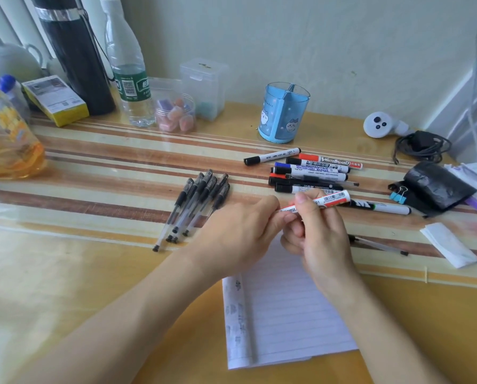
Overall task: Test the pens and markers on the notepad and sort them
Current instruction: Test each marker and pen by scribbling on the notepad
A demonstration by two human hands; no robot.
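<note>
The tabletop (93, 273) carries everything, and the lined notepad (287, 314) lies flat directly under my hands. Beyond it sits a heap of whiteboard markers (312, 173). A bunch of gel pens (198, 206) lies well apart to the left, and a blue pen holder (284, 112) stands further back.

Over the pad's top edge my right grip (320, 234) is wrapped round the barrel of a red-labelled whiteboard marker (332, 199), thumb on top. My left grip (240, 225) pinches the marker's near end between its fingertips. That end is hidden under the fingers, so I cannot tell whether the cap is seated or loose. I judge the step to be pulling the cap off for a test stroke.

To do it well I would hold the barrel steady in the right and draw the left straight along the marker's axis, without bending. A short pull keeps my right hand from jerking into the heap just behind it. Then I would tip the nib onto the paper, draw one brief line, recap until it seats, and lay the marker with its own kind, clear of the gel pens.
</note>
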